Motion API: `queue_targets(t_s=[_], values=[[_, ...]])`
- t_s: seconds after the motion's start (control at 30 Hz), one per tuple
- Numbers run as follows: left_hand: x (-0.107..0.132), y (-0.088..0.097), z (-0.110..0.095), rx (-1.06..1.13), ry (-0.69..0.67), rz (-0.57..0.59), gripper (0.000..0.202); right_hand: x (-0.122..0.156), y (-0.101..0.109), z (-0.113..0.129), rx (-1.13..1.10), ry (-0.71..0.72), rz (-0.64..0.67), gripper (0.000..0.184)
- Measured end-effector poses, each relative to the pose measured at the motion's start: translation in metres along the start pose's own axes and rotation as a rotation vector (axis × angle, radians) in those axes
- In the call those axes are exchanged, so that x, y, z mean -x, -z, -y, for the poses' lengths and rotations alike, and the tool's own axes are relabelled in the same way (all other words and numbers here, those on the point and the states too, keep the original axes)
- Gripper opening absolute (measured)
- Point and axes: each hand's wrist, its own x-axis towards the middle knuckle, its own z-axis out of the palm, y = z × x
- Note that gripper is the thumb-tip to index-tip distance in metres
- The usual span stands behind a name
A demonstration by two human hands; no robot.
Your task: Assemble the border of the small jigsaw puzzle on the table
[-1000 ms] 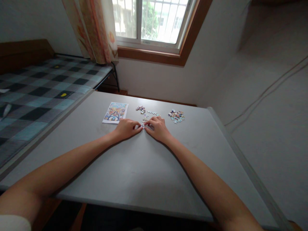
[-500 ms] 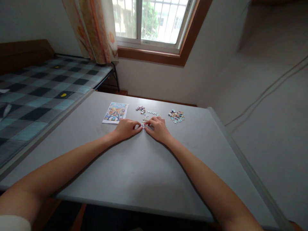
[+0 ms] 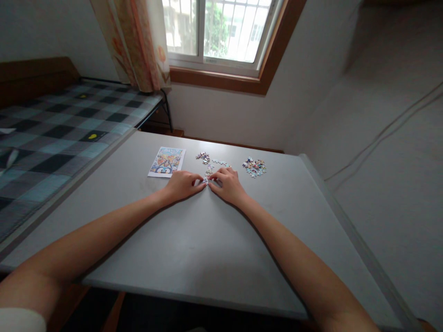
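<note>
My left hand (image 3: 184, 185) and my right hand (image 3: 226, 184) meet at the middle of the table, thumbs and fingertips closed on small jigsaw puzzle pieces (image 3: 206, 180) between them. Just beyond my fingers, more joined pieces (image 3: 209, 170) lead away, and a thin strip of linked pieces (image 3: 220, 163) runs to the right behind my right hand. A small heap of loose pieces (image 3: 203, 157) lies farther back. To the right sits a larger pile of colourful puzzle pieces (image 3: 254, 167). Left of my hands lies a printed picture sheet (image 3: 167, 161). My fingers hide part of the pieces they touch.
The grey-white table (image 3: 194, 249) has a raised strip along its right edge. A bed with a checked cover (image 3: 86, 115) stands at the left. Behind are a curtain (image 3: 134, 46) and a barred window (image 3: 224, 32). A cable (image 3: 380, 136) hangs along the right wall.
Both hands stay in almost the same place, with at most a tiny shift at the fingertips. The piles and the picture sheet have not moved on the table.
</note>
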Motion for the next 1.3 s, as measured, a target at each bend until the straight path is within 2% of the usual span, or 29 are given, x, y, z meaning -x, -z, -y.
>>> queue_targets(t_s=[0.57,0.77,1.0,1.17,1.3], values=[[-0.0005,0.0003,0.0011,0.027,-0.04,-0.012,0.03,0.0001,0.0008,-0.0002,-0.013,0.0,0.015,0.018],[-0.0003,0.0013,-0.0001,0.041,-0.004,-0.008,0.029,-0.0005,0.0011,-0.0001,-0.007,0.004,0.018,0.018],[0.0004,0.0004,0.0001,0.028,0.012,-0.084,0.031,-0.0003,0.0014,-0.0003,0.034,0.019,0.005,0.022],[0.0004,0.0004,0.0003,0.045,-0.086,-0.192,0.023,0.0008,0.0043,0.001,0.052,0.028,0.001,0.024],[0.0004,0.0006,0.0011,0.075,-0.226,-0.189,0.017,0.001,0.007,0.0027,0.056,0.02,0.002,0.023]])
